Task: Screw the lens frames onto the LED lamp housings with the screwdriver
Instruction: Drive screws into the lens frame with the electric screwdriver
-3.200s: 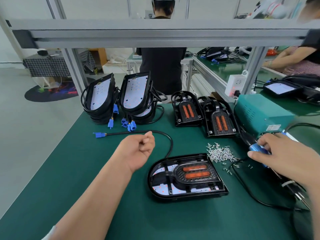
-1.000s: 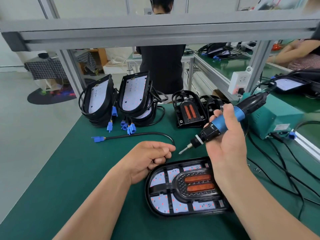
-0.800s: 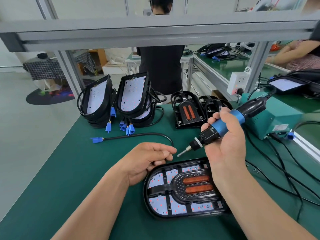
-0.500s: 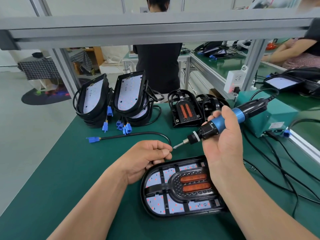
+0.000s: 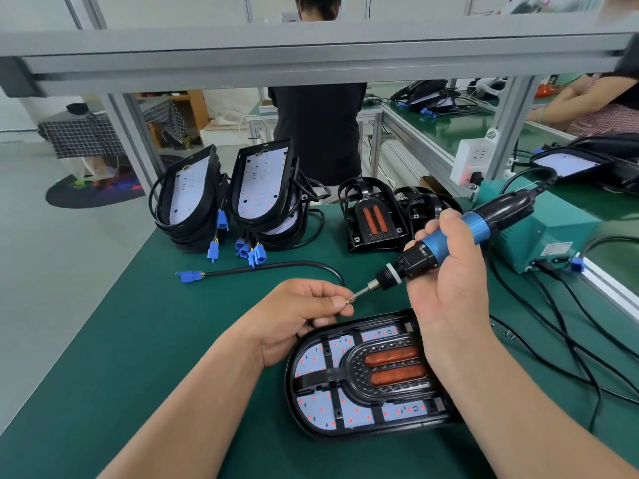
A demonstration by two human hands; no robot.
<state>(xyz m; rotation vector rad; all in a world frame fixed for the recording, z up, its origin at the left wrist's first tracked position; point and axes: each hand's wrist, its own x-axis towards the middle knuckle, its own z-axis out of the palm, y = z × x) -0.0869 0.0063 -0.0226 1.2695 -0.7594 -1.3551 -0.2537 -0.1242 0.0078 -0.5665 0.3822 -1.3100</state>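
- Since three seconds back the right hand (image 5: 446,281) has brought the screwdriver (image 5: 460,233) up from the right side of the desk (image 5: 103,357). In the last half second its bit has closed in on the left hand's fingertips.
- Left hand (image 5: 304,316): fingers curled in, thumb and forefinger pinching a small brass-coloured screw (image 5: 346,300). The screw is too small to read in detail.
- The bit tip meets the screw at that pinch. Whether the screw is seated on the bit, cannot tell.
- The left hand's lower fingers are tucked under, just beside the rounded end of the lamp housing (image 5: 294,385). Contact not clear.
- Right hand: wrapped round the blue barrel, thumb on top, clamped firm. The tool slants down to the left, its cord end up to the right.
- Both hands are held above the desk, over the far edge of the housing.
- The housing lies flat on the desk in front, LED board up. The lens frame (image 5: 390,371) sits in it, two orange strips showing.
- Farther back: two stacks of housings (image 5: 186,198) leaning upright, spare lens frames (image 5: 373,216) to their right, a teal power box (image 5: 539,236) at far right.
- A black cable with a blue connector (image 5: 188,276) lies on the desk to the left of the hands.
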